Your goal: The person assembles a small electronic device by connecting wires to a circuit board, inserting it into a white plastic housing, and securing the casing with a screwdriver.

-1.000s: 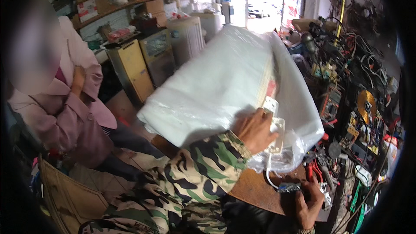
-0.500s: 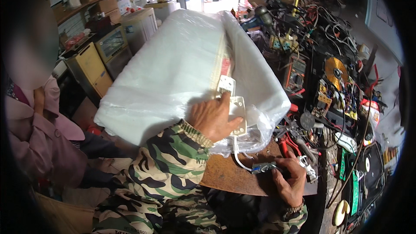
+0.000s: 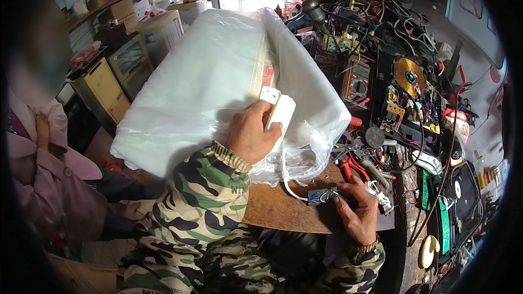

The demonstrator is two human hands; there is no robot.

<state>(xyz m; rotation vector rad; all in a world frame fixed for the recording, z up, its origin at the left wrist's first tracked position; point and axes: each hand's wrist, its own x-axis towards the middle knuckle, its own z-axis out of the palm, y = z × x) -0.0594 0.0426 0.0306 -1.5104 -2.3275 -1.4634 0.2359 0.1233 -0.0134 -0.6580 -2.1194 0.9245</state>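
Note:
My left hand [image 3: 251,133] is closed on a white plastic casing [image 3: 282,115], thumb along its side, lifted over the plastic-wrapped bundle. Against its far left side sits a second white piece with socket-like holes [image 3: 269,95]. From the near end of the casing a white cable [image 3: 286,177] curves down to a small grey part with blue wires [image 3: 321,196], just above the wooden bench top. My right hand [image 3: 357,209] pinches that part between thumb and fingers.
A large bundle in clear plastic [image 3: 180,87] covers much of the bench [image 3: 278,207]. Red-handled pliers [image 3: 351,169], a multimeter [image 3: 358,81], a copper coil [image 3: 408,75] and tangled cables crowd the right. A person in a pink jacket [image 3: 65,185] stands at the left.
My left hand has tipped the white casing from lying flat up onto its edge. My right hand keeps its hold on the small wired part. The whole view has shifted slightly.

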